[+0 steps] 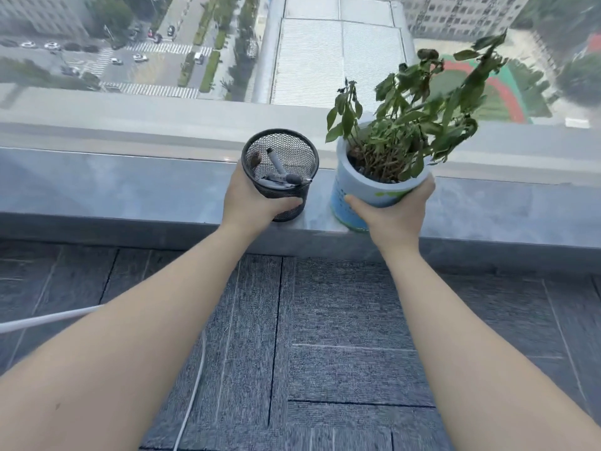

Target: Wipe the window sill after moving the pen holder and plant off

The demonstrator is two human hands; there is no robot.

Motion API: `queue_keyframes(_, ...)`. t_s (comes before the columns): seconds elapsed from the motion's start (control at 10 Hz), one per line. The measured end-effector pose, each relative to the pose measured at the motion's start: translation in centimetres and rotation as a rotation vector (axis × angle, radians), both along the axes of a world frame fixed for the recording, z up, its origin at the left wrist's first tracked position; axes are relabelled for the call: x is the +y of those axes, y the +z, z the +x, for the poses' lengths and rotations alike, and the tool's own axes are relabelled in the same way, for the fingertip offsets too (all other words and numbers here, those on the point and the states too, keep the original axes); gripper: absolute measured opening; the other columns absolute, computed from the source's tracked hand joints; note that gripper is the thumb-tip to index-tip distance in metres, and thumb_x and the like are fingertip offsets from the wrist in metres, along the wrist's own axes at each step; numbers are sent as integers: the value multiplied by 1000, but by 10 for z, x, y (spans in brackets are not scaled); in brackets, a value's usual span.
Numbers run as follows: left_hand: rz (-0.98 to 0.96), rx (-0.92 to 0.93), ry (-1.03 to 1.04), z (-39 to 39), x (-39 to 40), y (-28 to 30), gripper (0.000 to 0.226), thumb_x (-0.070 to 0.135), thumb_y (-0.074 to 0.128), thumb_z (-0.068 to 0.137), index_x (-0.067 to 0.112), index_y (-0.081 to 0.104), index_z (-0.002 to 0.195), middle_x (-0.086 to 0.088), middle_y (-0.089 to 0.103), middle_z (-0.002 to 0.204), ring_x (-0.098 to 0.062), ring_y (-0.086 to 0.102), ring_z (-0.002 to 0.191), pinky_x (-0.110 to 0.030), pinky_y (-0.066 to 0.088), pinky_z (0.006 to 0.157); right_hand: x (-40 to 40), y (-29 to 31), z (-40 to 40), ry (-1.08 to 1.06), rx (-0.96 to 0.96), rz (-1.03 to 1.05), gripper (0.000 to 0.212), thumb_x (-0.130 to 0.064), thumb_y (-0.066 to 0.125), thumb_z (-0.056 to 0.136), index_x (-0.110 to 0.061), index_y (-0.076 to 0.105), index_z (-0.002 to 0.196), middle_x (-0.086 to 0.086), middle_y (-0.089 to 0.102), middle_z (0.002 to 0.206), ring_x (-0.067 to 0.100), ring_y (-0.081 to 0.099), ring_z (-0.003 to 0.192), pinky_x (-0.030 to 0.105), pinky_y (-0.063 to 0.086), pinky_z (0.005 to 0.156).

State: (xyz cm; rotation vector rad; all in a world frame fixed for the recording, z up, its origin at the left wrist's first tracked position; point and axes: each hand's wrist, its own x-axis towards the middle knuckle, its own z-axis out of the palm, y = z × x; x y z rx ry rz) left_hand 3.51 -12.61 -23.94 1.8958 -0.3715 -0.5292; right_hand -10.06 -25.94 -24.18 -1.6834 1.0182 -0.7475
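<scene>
A: What are the hands doing?

B: Both are full. The left hand [252, 198] is wrapped around the black mesh pen holder [280, 172], thumb across its near side. The right hand [395, 211] grips the pot [364, 193] of the plant [409, 115] from below and behind, thumb on the front wall, fingers curled round the far rim.

A: Are the two things standing on the sill or lifted?

B: Both are tilted toward the camera, so you look down into them. The pen holder's base is at the sill's front edge; I cannot tell whether it touches. The pot's lower edge overlaps the front edge too, same doubt.

A: What is inside the holder?

B: A couple of pens [286, 179] lying slanted, and a small brownish thing I cannot identify.

A: And the pot?

B: Pale blue with green markings, thin stems, drooping green leaves, some shrivelled at the tips.

A: The surroundings?

B: The grey window sill [130, 190] runs left to right below the glass, with streets and rooftops far beneath. Under the arms lies grey carpet tile floor [341, 353], a white cable [42, 322] crossing at left.
</scene>
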Motion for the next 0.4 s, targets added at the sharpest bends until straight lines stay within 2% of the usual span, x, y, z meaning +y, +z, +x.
queue_keyframes(0.1, 27, 0, 6, 3, -1, -2, 90, 13, 86, 47, 11, 45, 126, -9, 59, 128, -22, 56, 118, -43, 43, 105, -2, -2, 2, -16, 9, 31, 99, -16, 83, 61, -9, 21, 138, 4, 42, 136, 9, 43, 118, 0, 33, 85)
queue_keyframes(0.2, 19, 27, 15, 2, -3, -7, 86, 7, 84, 53, 12, 42, 128, -4, 59, 124, -18, 56, 113, -33, 43, 101, -3, -3, 2, -5, 40, 35, 102, -16, 83, 62, -9, 17, 140, 5, 40, 139, 12, 41, 124, 4, 31, 90)
queue_keyframes(0.3, 53, 88, -13, -2, -4, 0, 81, 3, 78, 65, 11, 34, 133, 1, 53, 119, -16, 51, 115, -25, 37, 96, 0, 6, 5, 19, 80, 109, 109, -18, 81, 64, -11, 8, 145, 4, 30, 149, 14, 31, 137, 21, 29, 109)
queue_keyframes(0.4, 143, 93, 8, -17, 8, 11, 86, 19, 74, 72, 11, 23, 141, -7, 35, 146, -20, 34, 135, -33, 29, 111, 13, 20, -16, 1, 155, 179, 97, -25, 74, 74, -15, 10, 147, 3, 17, 155, 16, 21, 142, 34, 22, 117)
